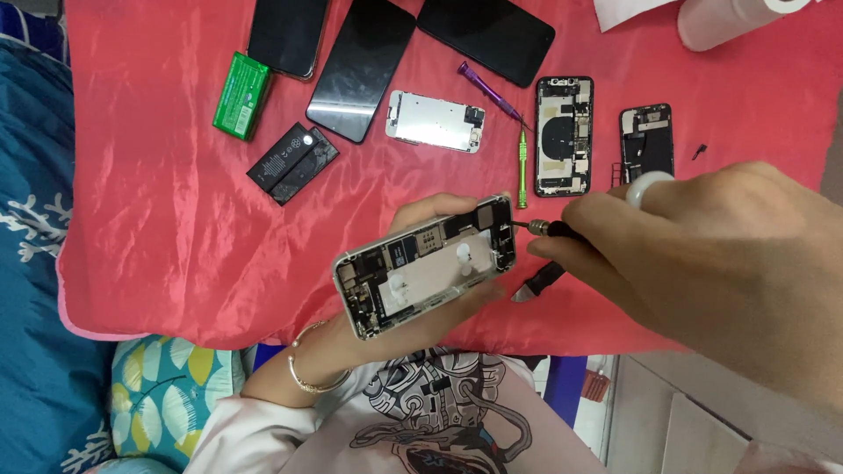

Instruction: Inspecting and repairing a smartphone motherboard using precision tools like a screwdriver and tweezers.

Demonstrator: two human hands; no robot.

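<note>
Landmark: opened phone body (428,265), silver-edged, back side up, insides exposed, tilted above the red cloth (158,228).
Far left of it: blue patterned bedding (31,219) beyond the cloth's edge.
Up and left of it: green battery pack (241,95); just below that, two black batteries (292,163) lying side by side.
Above it: three dark screen panels, the middle one (361,68) the longest; nearer, a silver inner plate (435,121) lying flat.
Underneath it: left hand (413,298), fingers closed around the phone body, cradling it from below, gold bracelet (309,379) at the wrist.
Up and right of it: purple screwdriver (487,89) and green screwdriver (522,168), both resting on the cloth.
Further right of it: two more opened phone bodies, a larger one (564,135) and a smaller one (646,140), well apart from the hands.
Right of it: right hand (702,254), fingers closed on a dark-handled screwdriver (553,232), metal tip touching the phone body's right end.
Below the right hand: dark flat tool (537,283) on the cloth, partly hidden.
Step in hand, as judged: working a screw at the phone body's right end, driver already seated.
Next move calls for: steady downward pressure, a straight driver, a firm left grip, care against a slipping tip or a lost screw.
</note>
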